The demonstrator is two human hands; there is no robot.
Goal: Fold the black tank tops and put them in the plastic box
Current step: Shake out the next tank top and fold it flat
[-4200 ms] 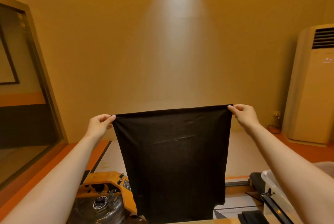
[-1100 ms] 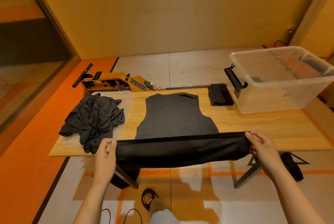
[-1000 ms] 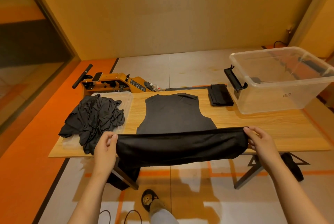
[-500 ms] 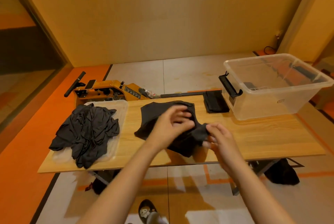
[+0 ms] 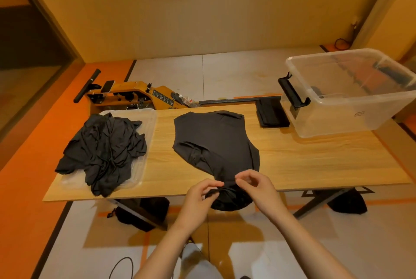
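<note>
A black tank top lies on the wooden table, straps at the far end. Its hem is bunched at the near edge and hangs over it. My left hand grips the bunched hem from the left. My right hand pinches the same bunch with thumb and forefinger from the right, close to the left hand. The clear plastic box stands open at the table's far right. A folded black tank top lies beside the box. A heap of unfolded black tank tops rests on a clear lid at the left.
A yellow rowing machine stands on the floor behind the table. Black bags sit under the table by its legs. A black latch handle sticks out from the box's left side.
A second ago my hands held the hem stretched wide in front of the table. They have come together at the near edge, bunching the hem, and the top's left side has rumpled.
</note>
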